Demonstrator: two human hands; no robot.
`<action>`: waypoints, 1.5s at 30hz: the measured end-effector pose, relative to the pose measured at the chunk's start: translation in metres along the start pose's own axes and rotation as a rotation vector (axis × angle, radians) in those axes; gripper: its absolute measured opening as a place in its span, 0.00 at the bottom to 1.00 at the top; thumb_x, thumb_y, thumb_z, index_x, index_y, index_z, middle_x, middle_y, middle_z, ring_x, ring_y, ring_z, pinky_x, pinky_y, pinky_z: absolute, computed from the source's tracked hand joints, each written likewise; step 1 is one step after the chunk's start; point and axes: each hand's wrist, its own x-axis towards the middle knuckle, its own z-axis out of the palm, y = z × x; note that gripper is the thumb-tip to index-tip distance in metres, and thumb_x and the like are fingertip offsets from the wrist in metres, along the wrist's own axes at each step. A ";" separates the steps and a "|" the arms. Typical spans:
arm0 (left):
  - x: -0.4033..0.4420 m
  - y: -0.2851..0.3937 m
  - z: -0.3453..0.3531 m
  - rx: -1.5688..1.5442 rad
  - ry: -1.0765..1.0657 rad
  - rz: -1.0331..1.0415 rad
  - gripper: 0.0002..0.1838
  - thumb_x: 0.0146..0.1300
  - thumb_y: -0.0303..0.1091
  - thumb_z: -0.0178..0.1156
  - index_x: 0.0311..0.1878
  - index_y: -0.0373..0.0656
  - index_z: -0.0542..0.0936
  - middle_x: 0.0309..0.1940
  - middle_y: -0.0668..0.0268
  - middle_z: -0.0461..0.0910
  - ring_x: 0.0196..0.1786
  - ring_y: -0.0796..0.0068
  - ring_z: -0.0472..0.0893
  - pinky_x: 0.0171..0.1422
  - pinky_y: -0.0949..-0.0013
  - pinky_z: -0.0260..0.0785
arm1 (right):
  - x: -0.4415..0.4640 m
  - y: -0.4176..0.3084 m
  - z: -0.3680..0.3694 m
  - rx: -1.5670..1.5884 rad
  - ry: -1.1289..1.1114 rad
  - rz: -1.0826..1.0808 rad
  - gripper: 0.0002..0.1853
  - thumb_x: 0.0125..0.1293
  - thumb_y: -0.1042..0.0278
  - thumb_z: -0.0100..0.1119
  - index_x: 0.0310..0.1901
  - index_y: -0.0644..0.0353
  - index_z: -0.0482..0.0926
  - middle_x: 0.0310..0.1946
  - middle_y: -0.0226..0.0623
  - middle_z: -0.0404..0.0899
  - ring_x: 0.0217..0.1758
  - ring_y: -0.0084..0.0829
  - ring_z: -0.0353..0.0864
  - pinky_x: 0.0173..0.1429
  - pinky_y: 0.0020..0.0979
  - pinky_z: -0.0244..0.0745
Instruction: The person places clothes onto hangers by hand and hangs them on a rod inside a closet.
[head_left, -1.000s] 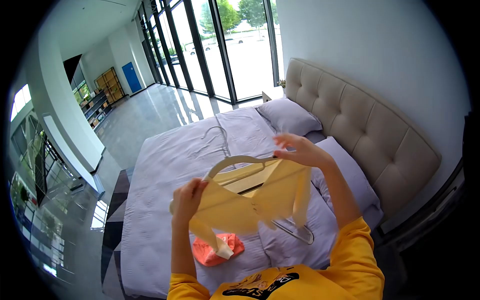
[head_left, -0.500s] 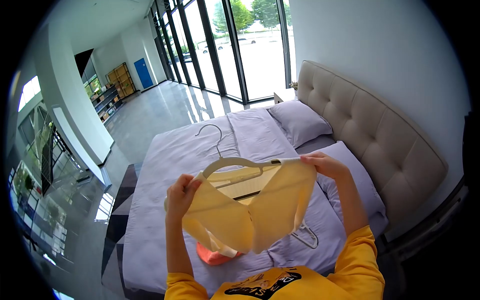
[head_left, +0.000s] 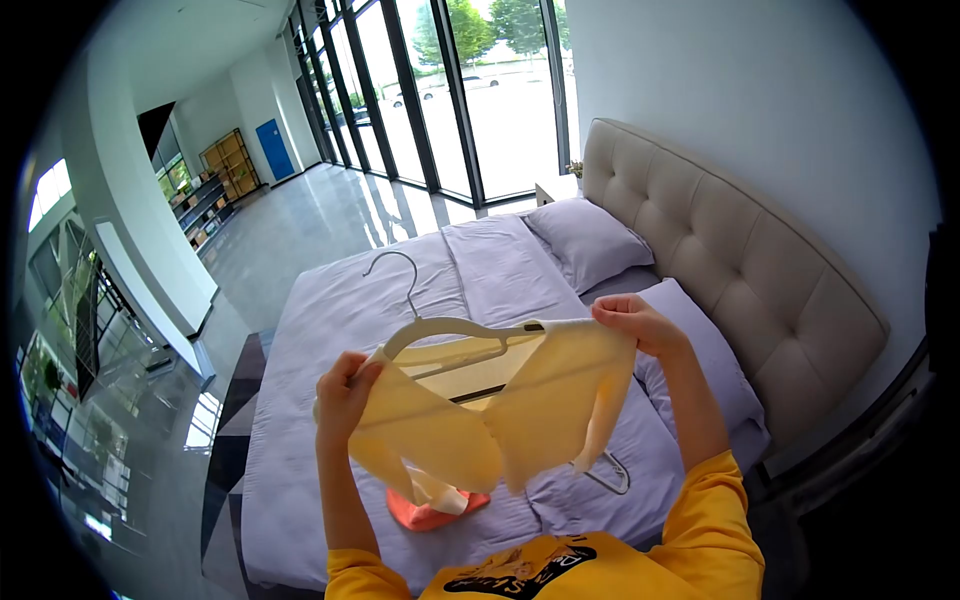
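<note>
A pale yellow cardigan (head_left: 540,410) hangs on a white hanger (head_left: 445,326) with a metal hook, held up above the bed. My left hand (head_left: 345,392) is closed on the cardigan's left shoulder, over that end of the hanger. At the other shoulder, my right hand (head_left: 640,322) pinches the cloth. Below the cardigan, a coral-red cloth item (head_left: 425,514) lies on the bed, partly covered from view by a sleeve. A second hanger (head_left: 612,476) lies on the bed, partly hidden behind the cardigan.
The bed (head_left: 310,400) has lilac bedding, two pillows (head_left: 590,240) and a beige tufted headboard (head_left: 740,270). Behind it is a small white bedside table (head_left: 556,188). Tall windows, a blue door and shelves are farther back.
My right hand, off the cloth with fingers spread at first, has closed on the cardigan's right shoulder. Both hands now stretch the cardigan wider, and my left hand has shifted slightly left.
</note>
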 end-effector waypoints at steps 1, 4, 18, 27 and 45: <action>0.000 0.000 -0.001 0.011 -0.006 0.001 0.05 0.54 0.30 0.60 0.32 0.39 0.76 0.16 0.68 0.75 0.19 0.86 0.71 0.24 0.79 0.62 | -0.002 -0.004 0.001 -0.135 0.017 -0.007 0.11 0.63 0.60 0.53 0.29 0.58 0.75 0.19 0.18 0.69 0.19 0.07 0.61 0.21 0.15 0.54; 0.003 0.005 -0.005 0.068 -0.038 -0.003 0.05 0.53 0.30 0.61 0.31 0.39 0.77 0.15 0.69 0.74 0.18 0.87 0.69 0.22 0.79 0.60 | -0.004 -0.018 0.005 -0.417 0.015 -0.032 0.11 0.59 0.61 0.59 0.28 0.60 0.75 0.17 0.17 0.65 0.20 0.08 0.59 0.21 0.15 0.51; -0.004 0.025 0.012 0.132 -0.101 0.131 0.07 0.51 0.32 0.63 0.29 0.39 0.76 0.14 0.66 0.73 0.17 0.81 0.71 0.22 0.77 0.61 | 0.008 -0.019 0.040 -0.853 0.282 -0.261 0.11 0.55 0.64 0.62 0.28 0.65 0.76 0.13 0.25 0.57 0.18 0.15 0.56 0.22 0.23 0.53; -0.007 0.034 0.015 0.167 -0.060 0.147 0.06 0.52 0.28 0.63 0.30 0.38 0.76 0.16 0.71 0.74 0.20 0.88 0.69 0.23 0.80 0.61 | 0.007 -0.026 0.044 -1.080 -0.002 -0.229 0.16 0.59 0.55 0.57 0.33 0.63 0.78 0.25 0.35 0.74 0.28 0.27 0.71 0.36 0.26 0.67; -0.004 0.031 -0.028 0.170 -0.285 -0.061 0.09 0.58 0.33 0.58 0.37 0.38 0.74 0.26 0.64 0.75 0.30 0.78 0.73 0.33 0.74 0.66 | -0.004 -0.021 0.051 -1.144 0.493 -0.555 0.17 0.49 0.52 0.64 0.24 0.59 0.78 0.17 0.37 0.75 0.21 0.34 0.77 0.27 0.29 0.69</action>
